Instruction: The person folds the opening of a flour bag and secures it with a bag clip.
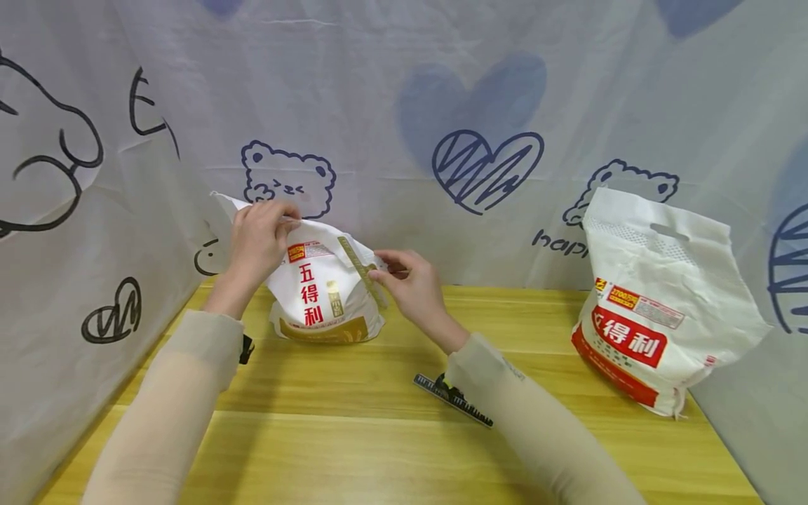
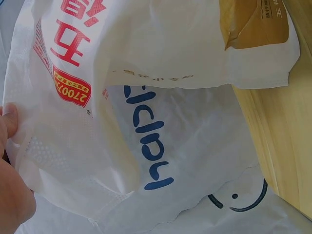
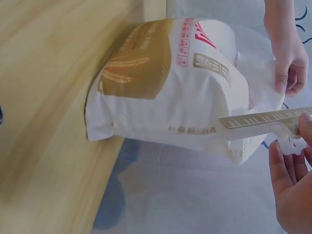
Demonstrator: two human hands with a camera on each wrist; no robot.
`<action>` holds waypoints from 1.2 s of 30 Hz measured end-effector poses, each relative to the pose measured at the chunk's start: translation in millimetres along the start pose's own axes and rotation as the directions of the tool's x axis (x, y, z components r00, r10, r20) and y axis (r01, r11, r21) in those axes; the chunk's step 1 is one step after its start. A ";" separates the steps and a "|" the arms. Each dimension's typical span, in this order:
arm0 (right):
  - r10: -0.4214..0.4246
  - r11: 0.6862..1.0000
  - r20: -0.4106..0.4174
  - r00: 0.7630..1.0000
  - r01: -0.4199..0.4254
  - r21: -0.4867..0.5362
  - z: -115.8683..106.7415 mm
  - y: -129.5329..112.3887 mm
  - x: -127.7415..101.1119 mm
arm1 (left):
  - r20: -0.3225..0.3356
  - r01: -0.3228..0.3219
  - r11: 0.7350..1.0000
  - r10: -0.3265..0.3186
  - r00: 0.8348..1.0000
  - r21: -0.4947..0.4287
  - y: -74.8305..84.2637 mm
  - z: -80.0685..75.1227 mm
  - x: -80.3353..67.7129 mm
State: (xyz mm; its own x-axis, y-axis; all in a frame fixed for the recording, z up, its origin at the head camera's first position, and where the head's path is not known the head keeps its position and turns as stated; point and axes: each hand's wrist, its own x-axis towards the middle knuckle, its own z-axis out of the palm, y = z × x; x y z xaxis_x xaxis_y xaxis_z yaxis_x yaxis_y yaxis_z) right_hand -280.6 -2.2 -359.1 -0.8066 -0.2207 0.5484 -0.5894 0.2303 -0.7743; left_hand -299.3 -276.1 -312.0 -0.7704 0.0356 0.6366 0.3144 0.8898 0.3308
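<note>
Your left hand [image 1: 259,235] pinches the top edge of the white woven flour bag w/ red lettering & gold base [image 1: 323,298], which stands on the yellow wood-grain table [image 1: 379,435] near the back-left corner. Your right hand [image 1: 410,284] grips the bag's gold side strip [image 1: 361,270] btwn thumb & fingers. A 2nd white bag w/ red band [image 1: 656,301] stands at far right; a black comb-like strip [image 1: 451,400] lies under your right forearm.

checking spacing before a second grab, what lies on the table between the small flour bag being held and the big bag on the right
Nothing: in the head view, bare wooden table lies between the small flour bag and the big bag.
</note>
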 end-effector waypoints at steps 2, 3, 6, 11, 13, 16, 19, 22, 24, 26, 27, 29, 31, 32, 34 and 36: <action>-0.002 1.000 0.009 1.000 0.002 -0.011 -0.1 -1.2 4.3 | -0.001 0.000 1.000 0.000 1.000 0.001 -0.3 0.4 -0.1; -0.004 1.000 0.015 1.000 0.004 -0.017 -0.2 -1.7 6.6 | -0.002 -0.001 1.000 0.001 1.000 0.003 -0.5 0.5 -0.1; -0.018 0.999 0.032 0.999 0.020 -0.035 -0.6 -3.5 14.1 | -0.004 -0.001 1.000 0.001 1.000 0.004 -0.7 0.2 0.3; -0.054 0.998 0.048 0.997 0.056 -0.038 -1.0 -6.0 26.7 | -0.003 0.000 1.000 0.000 1.000 0.001 -1.2 -0.5 1.1; -0.066 0.997 0.052 0.996 0.069 -0.045 -0.9 -6.8 31.7 | -0.001 -0.002 1.000 0.002 1.000 0.001 -1.6 0.0 1.5; -0.064 0.995 0.065 0.996 0.068 -0.070 -0.6 -8.4 39.0 | 0.000 -0.004 1.000 0.004 1.000 0.003 -2.1 0.6 1.5; -0.044 0.995 0.076 0.996 0.051 -0.087 -0.4 -10.8 45.7 | 0.001 -0.003 1.000 0.003 1.000 0.005 -2.2 0.8 1.1; -0.035 0.994 0.081 0.996 0.044 -0.104 -0.5 -13.1 52.0 | 0.006 0.000 1.000 0.000 1.000 0.006 -2.4 1.2 0.9; -0.038 0.991 0.084 0.996 0.048 -0.123 -0.5 -14.9 56.3 | 0.009 0.003 1.000 -0.003 1.000 0.008 -2.7 1.5 1.0; -0.042 0.989 0.087 0.995 0.054 -0.139 -0.5 -16.8 60.8 | 0.009 0.005 1.000 -0.005 1.000 0.010 -2.9 1.6 1.0; -0.040 0.988 0.088 0.995 0.053 -0.147 -0.6 -17.9 63.0 | 0.009 0.005 1.000 -0.005 1.000 0.011 -2.9 1.6 1.0; -0.037 0.985 0.087 0.996 0.051 -0.162 -0.4 -19.5 67.4 | 0.007 0.003 1.000 -0.003 1.000 0.012 -3.0 1.5 1.0; -0.028 0.986 0.084 0.996 0.041 -0.162 -0.2 -20.7 71.5 | 0.005 0.001 1.000 -0.001 1.000 0.012 -2.9 1.4 1.0; -0.022 0.987 0.084 0.996 0.035 -0.159 -0.1 -21.1 73.2 | 0.005 0.000 1.000 0.000 1.000 0.011 -3.0 1.5 1.0; -0.018 0.988 0.084 0.996 0.031 -0.149 0.0 -21.6 76.5 | 0.005 0.000 1.000 0.000 1.000 0.009 -3.0 1.6 1.2; -0.014 0.991 0.085 0.996 0.025 -0.131 0.3 -21.5 79.7 | 0.006 0.002 1.000 -0.002 1.000 0.007 -3.0 1.5 1.5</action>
State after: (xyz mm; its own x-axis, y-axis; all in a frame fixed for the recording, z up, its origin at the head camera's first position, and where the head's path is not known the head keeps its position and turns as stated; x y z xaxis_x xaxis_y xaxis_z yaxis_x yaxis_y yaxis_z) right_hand -332.2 -25.0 -298.9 -0.7914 -0.3041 0.5303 -0.6104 0.3469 -0.7121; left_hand -302.3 -278.0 -313.0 -0.7745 0.0362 0.6316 0.3085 0.8932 0.3271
